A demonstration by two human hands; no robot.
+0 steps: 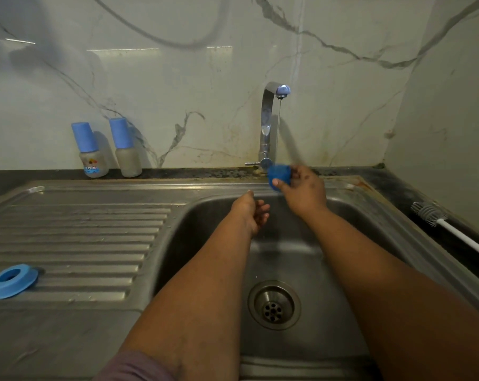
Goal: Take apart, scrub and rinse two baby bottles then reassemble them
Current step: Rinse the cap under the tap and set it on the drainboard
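While a thin stream of water falls from the tap at the back edge of the sink, the person's right hand holds a small blue cup-shaped piece pinched between thumb and fingers, just beside the foot of the tap and at the stream. It looks like a bottle cap or collar, though motion blur hides which, and I cannot tell which way its opening faces. The left hand hangs lower and nearer the person, over the basin, fingers loosely relaxed and holding nothing; it lies just below and to the left of the blue piece, so it is the hand free to help turn or rub it. A blue ring lies flat near the front left corner of the draining board, well apart from both hands. Two baby bottles stand upright side by side at the back edge of the worktop, left of the tap, each wearing a tall blue cap; they look empty. A bottle brush lies on the worktop at the right edge of the sink, bristles pointing toward the back wall, nearer the right hand. The basin holds only its drain.
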